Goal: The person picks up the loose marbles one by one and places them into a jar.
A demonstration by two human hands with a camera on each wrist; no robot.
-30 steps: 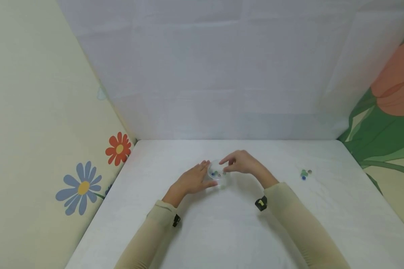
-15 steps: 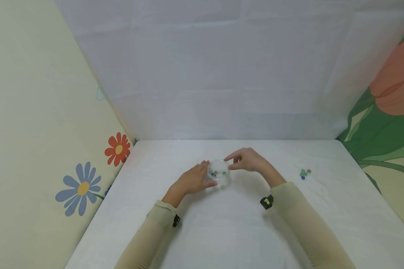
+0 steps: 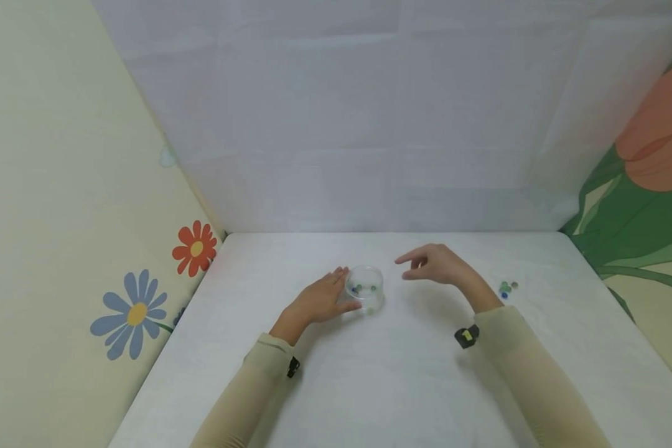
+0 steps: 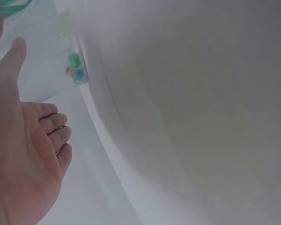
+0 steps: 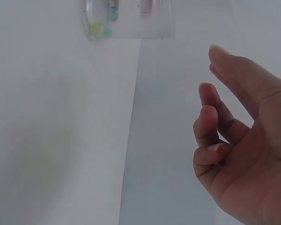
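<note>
Where the clear cup (image 3: pixel 374 300) stands upright on the white worktop (image 3: pixel 336 379), I have the left hand (image 3: pixel 320 300) resting against its side; the fingers lie nearly straight by the far left of the rim and the thumb reaches along the near wall, so the hand is spread wide beside the cup rather than wrapped round it; how firmly it presses I cannot tell. Through the wall I make out small marbles (image 4: pixel 75 61) at the bottom of the cup, green, blue, orange and yellowish; I cannot count them for certain. My right hand (image 3: pixel 437 264) hangs above the worktop to the right of the cup, not touching it; 1 finger points towards the cup, the others are loosely bent, and the hand, about half uncurled, has hold of nothing. Further right, well apart from the cup, I see a small pile of marbles (image 3: pixel 506 289), green with 1 blue and 1 brownish; pale sleeves (image 3: pixel 529 367) cover the arms; on the left wall I see a blue flower (image 3: pixel 137 313) and a red flower (image 3: pixel 196 249); a white sheet (image 3: pixel 313 124) rises behind.
</note>
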